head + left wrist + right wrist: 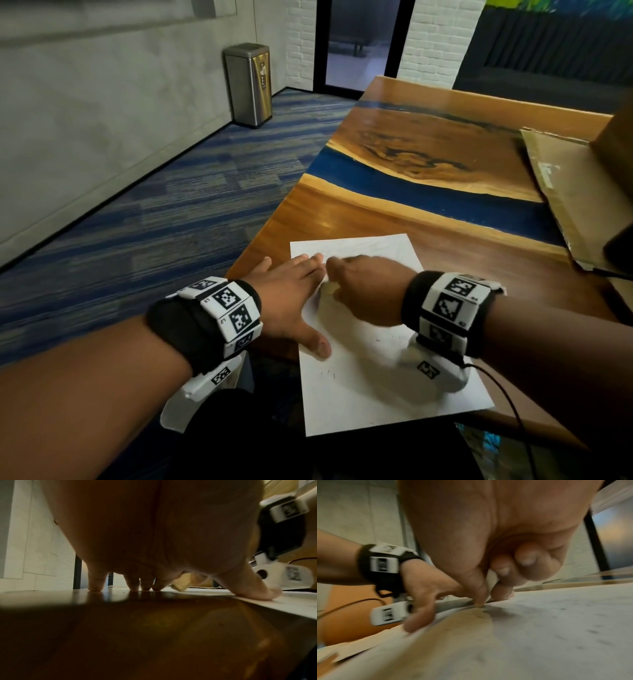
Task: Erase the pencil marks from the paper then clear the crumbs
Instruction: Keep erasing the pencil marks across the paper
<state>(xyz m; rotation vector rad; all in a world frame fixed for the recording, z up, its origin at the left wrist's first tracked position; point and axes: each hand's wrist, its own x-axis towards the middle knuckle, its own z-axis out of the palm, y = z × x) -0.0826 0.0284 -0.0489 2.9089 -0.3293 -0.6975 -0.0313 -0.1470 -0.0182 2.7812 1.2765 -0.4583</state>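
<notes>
The paper point(383, 370) lies at the near edge of the wooden table point(394, 212). On its left edge the left hand point(291, 301) presses flat, fingers straight. Just beside it, over the paper's far part, the right hand point(366, 291) pinches a pale eraser point(181, 584) against the sheet.

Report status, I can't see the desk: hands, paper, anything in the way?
Left hand flat, pinning the paper. Right hand pinching the eraser, rubbing near the far edge. Pencil marks remain near side. Nothing in the way.
</notes>
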